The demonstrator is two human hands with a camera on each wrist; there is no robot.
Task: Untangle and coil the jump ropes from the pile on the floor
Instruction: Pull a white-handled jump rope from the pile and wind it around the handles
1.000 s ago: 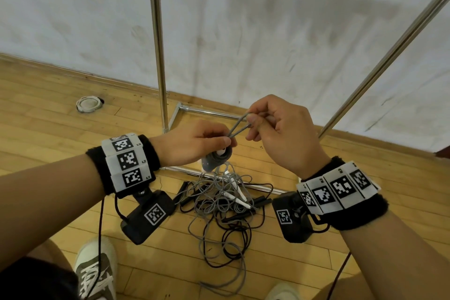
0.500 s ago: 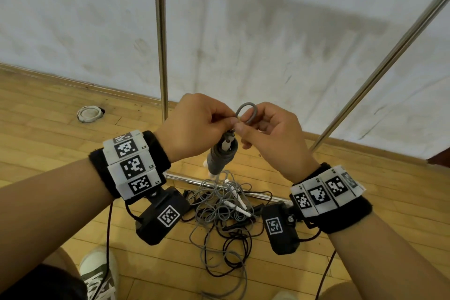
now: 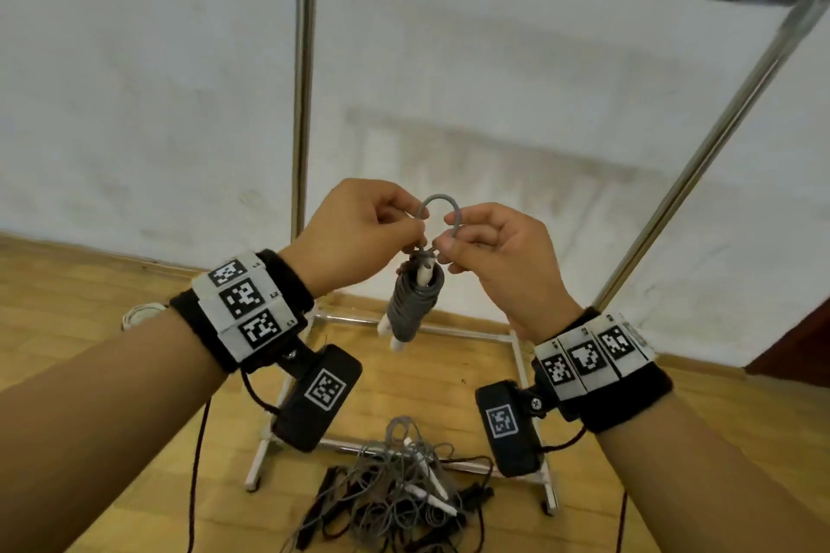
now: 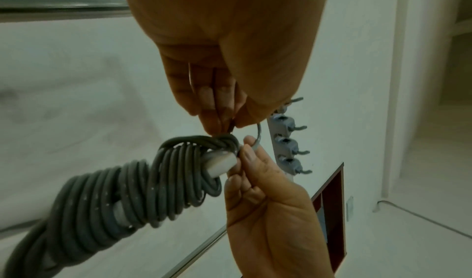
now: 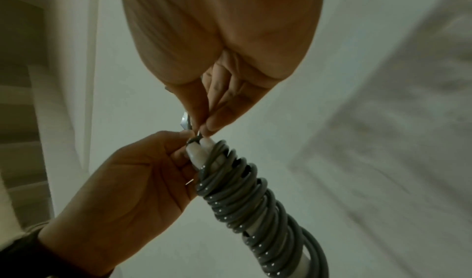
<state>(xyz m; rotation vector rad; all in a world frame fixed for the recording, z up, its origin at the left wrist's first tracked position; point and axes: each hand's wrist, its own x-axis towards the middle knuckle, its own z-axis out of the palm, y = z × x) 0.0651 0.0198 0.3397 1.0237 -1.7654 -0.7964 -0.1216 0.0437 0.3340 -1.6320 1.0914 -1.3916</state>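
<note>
Both hands are raised in front of the wall, close together, with a coiled grey jump rope (image 3: 414, 299) hanging between them. The left hand (image 3: 359, 233) pinches one side of a small loop (image 3: 442, 211) of grey cord that arches above the fingers; the right hand (image 3: 498, 256) pinches the other side, its remaining fingers curled in. The bundle hangs just below the two pinches — cord wound tightly round white handles (image 4: 219, 164), whose ends poke out at the top and bottom of the winding.

Well below the hands, on the wooden floor (image 3: 90, 305), lies the pile of tangled ropes (image 3: 399, 494): grey and black cords mixed, with a few white handles among them. The pile sits between the two wrist cameras in the head view, just in front of the base bar of a metal rack (image 3: 305, 103). One upright of the rack rises behind the left hand; a slanted pole (image 3: 718, 139) runs up to the right of the right hand. To the left of the left wrist, a small white ring-shaped thing (image 3: 141, 312) lies on the floor — what it is cannot be told. The left wrist view shows a row of wall hooks (image 4: 288, 141) beyond the fingers.
</note>
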